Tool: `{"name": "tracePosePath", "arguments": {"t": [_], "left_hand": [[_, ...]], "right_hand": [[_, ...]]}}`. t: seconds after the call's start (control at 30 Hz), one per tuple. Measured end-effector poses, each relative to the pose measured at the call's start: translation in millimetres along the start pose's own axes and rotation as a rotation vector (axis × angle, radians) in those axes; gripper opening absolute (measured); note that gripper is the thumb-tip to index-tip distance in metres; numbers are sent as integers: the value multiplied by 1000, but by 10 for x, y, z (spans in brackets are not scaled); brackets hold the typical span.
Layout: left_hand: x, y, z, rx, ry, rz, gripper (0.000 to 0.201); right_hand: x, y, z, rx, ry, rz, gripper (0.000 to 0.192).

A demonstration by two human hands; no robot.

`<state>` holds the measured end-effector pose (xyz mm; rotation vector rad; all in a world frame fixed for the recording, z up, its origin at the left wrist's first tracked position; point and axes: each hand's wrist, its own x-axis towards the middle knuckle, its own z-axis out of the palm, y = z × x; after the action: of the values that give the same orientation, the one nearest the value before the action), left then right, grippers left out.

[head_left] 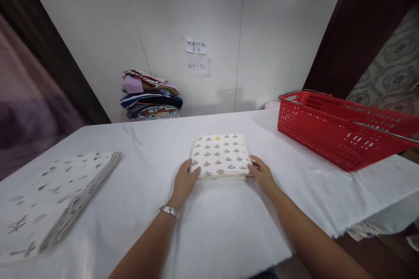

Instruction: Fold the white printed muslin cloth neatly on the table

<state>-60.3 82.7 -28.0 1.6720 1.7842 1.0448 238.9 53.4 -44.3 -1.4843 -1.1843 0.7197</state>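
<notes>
White wall panels fill the background, and below them a surface [229,235] draped in white cloth spreads across the lower half of the frame. At the centre of it lies a folded white cloth printed with small grey crown-like shapes [220,154] — squared into a neat, thick packet, with one yellow and a couple of purple marks among the grey.

The person's left hand [185,181] presses against the packet's lower left corner, fingers flat and the thumb lying along its edge; a silver bracelet [170,211] sits on that wrist. The right hand [262,173] meets the packet's lower right corner, fingers laid against its side. Both hands are spread flat rather than closed — they bracket the cloth from either side and touch it without gripping.

At the lower left of the frame rests a larger folded white cloth with grey leaf-like marks [49,196], well apart from the hands. At the right stands a red plastic basket with metal handles [343,133], its far end running out of the frame. Against the wall, upper left of centre, a stack of folded multicoloured fabrics [150,96] sits at the surface's far edge. Two small paper notes [197,56] are stuck to the wall above the centre, the lower one reading "45-50".
</notes>
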Motion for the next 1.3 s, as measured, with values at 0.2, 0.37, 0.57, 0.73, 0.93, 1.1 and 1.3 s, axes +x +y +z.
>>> {"name": "tracePosePath", "arguments": {"t": [0.2, 0.37, 0.57, 0.73, 0.93, 1.1, 1.3], "left_hand": [[-202, 20, 8, -161, 27, -108, 60], [-606, -8, -29, -97, 33, -64, 61], [-620, 232, -153, 255, 26, 124, 49], [-404, 556, -35, 550, 2, 411, 48], [-306, 472, 168, 658, -187, 239, 62], [-313, 483, 151, 650, -259, 184, 67], [117, 635, 184, 648, -140, 228, 68]], "right_hand": [[86, 93, -44, 134, -31, -21, 51], [96, 160, -167, -5, -121, -210, 42], [-3, -147, -149, -412, -58, -548, 39], [-17, -645, 167, -489, -294, -636, 44], [409, -618, 406, -841, -491, -458, 61], [599, -323, 390, -956, -491, -395, 64], [579, -286, 360, -940, -490, -420, 65]]}}
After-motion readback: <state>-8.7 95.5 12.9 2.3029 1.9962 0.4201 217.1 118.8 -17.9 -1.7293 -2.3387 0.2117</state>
